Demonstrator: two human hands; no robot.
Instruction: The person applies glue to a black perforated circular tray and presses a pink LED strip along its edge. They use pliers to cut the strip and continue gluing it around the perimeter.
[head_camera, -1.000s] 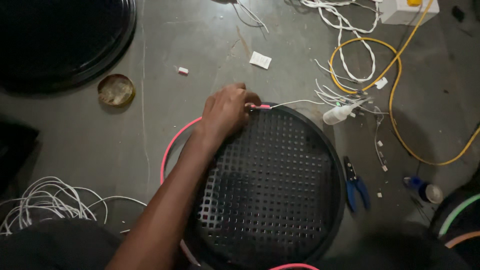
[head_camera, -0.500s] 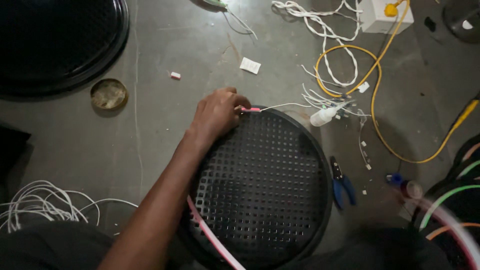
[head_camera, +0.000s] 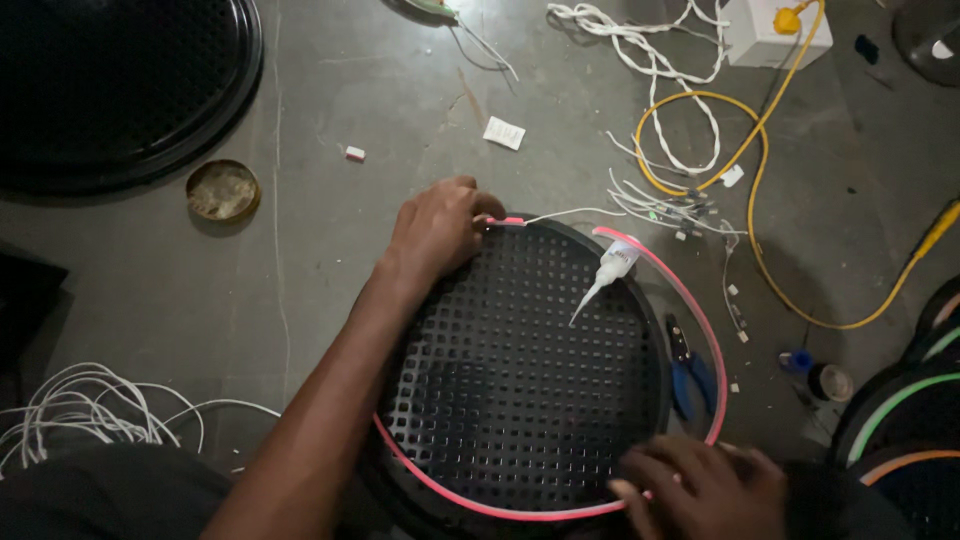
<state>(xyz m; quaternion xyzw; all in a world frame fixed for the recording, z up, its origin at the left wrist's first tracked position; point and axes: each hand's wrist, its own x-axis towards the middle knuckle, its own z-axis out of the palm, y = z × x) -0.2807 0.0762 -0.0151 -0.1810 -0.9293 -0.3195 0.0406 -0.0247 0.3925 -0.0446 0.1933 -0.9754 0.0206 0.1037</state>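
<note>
We press our left hand (head_camera: 437, 232) down on the far rim of the round black grille (head_camera: 520, 380), fingers curled together over the end of the pink strip (head_camera: 690, 300) where a thin white wire (head_camera: 570, 212) leaves it. The strip runs from that spot around the grille's right side, standing off the rim there, then hugs the near edge back toward the left. Our right hand (head_camera: 700, 487) rests at the near right of the grille with its fingers closed on the strip.

A white glue bottle (head_camera: 607, 272) lies on the grille near its far right edge, nozzle pointing toward the centre. Blue pliers (head_camera: 690, 370) lie on the floor just right of the grille, inside the strip's loop. Farther off, a yellow cable (head_camera: 760, 140) loops across the floor among white wires. A round tin lid (head_camera: 222, 190) sits to the far left, beside another large black grille (head_camera: 120, 90).
</note>
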